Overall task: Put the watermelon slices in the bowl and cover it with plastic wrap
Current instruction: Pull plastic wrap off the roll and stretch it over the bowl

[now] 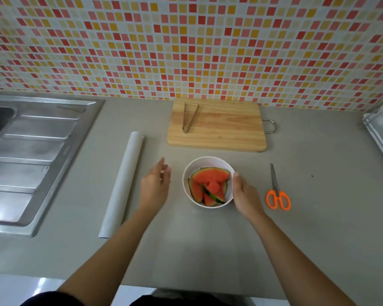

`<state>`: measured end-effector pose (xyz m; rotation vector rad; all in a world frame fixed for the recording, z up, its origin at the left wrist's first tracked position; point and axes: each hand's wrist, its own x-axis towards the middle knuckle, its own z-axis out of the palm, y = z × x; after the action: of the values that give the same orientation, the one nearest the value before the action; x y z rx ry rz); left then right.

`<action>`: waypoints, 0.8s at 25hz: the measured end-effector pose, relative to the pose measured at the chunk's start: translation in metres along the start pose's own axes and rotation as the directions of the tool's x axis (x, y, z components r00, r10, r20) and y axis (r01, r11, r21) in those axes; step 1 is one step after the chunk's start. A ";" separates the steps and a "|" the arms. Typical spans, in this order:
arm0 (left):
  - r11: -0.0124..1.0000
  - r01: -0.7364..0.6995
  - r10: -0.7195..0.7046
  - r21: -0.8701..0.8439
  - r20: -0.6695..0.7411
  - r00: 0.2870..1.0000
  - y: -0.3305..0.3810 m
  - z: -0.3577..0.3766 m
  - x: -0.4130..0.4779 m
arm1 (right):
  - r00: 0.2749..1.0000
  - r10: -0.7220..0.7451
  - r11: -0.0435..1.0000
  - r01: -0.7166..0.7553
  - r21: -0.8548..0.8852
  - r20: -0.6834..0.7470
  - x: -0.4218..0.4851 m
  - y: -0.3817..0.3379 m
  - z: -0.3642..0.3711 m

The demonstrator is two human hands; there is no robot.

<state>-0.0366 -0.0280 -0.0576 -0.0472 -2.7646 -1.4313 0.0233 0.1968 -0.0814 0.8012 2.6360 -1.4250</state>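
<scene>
Head view. Bowl (208, 161) stands on the bench (318, 228) in front of the board (217, 129), with the slices (210, 181) already inside, several wedges stacked rind-out. No film is discernible over the rim, so the bowl is judged uncovered. Loading step judged complete and covering step just opening. Left hand (156, 184) hovers left of the bowl, between it and the wrap roll (124, 184), fingers extended and loose, holding nothing, touching neither; slight motion blur at the fingertips. Right hand (244, 193) lies against the bowl's right side, one straight digit at the rim. The other fingers are hidden beneath the hand, so whether it grips the wall or merely steadies it cannot be told. The roll lies lengthwise near the sink (31, 151), its free edge not discernible. Scissors (278, 193) lie right of the bowl, well apart from it; tongs (189, 118) rest on the board. Next move, as judged: left hand takes the roll, finds the film edge and draws out a sheet wider than the bowl. The scissors look the likely means of cutting it, and the bowl needs holding steady while the film is stretched over.
</scene>
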 end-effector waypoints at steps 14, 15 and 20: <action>0.910 0.372 -0.404 0.183 0.198 0.893 -0.074 -0.106 0.055 | 0.956 -0.264 0.944 0.229 -0.239 -0.124 -0.041 0.056 0.003; 0.899 0.422 -0.439 0.119 0.237 0.867 -0.074 -0.105 0.055 | 0.948 -0.308 0.907 0.265 -0.326 -0.084 -0.044 0.057 0.004; 0.882 0.467 -0.466 0.066 0.270 0.842 -0.076 -0.102 0.063 | 0.924 -0.383 0.794 0.330 -0.510 0.002 -0.051 0.061 0.004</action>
<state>-0.1011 -0.1542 -0.0579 0.5035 -3.1579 -1.6348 0.0951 0.1996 -0.1170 0.3307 3.1438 -0.6611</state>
